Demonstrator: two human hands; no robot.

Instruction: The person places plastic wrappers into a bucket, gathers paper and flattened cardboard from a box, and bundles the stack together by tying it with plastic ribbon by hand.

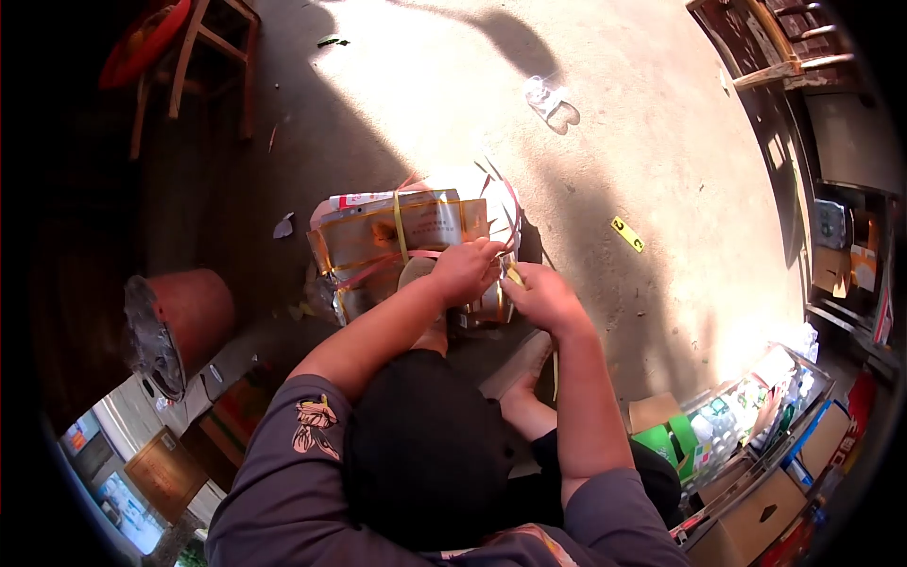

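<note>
And here's the bundle [439,224] on the concrete floor [605,142], off to the right of the bucket [194,317], its long axis running mostly left to right, the right end angled slightly farther from the person! It's a blocky stack of flat, sharp-cornered pieces, glossy silver and gold print on top, with a smooth yellow strap [400,227] crossing its width and a flat pink strap [373,271] running roughly lengthwise

Both hands are at the end farther from the bucket: the left hand [468,272] has its fingers curled in beside a thin pink loop [516,213], though whether they grip it I can't tell; the right hand [543,298] has its fingers pinched nearly closed on a narrow yellow piece [513,274]. A foot [416,273] shows at the bundle, partly hidden by the left forearm. Well to the right of the bucket, past the bundle, lies a flat yellow rectangular tag [627,234] with black marks
</note>
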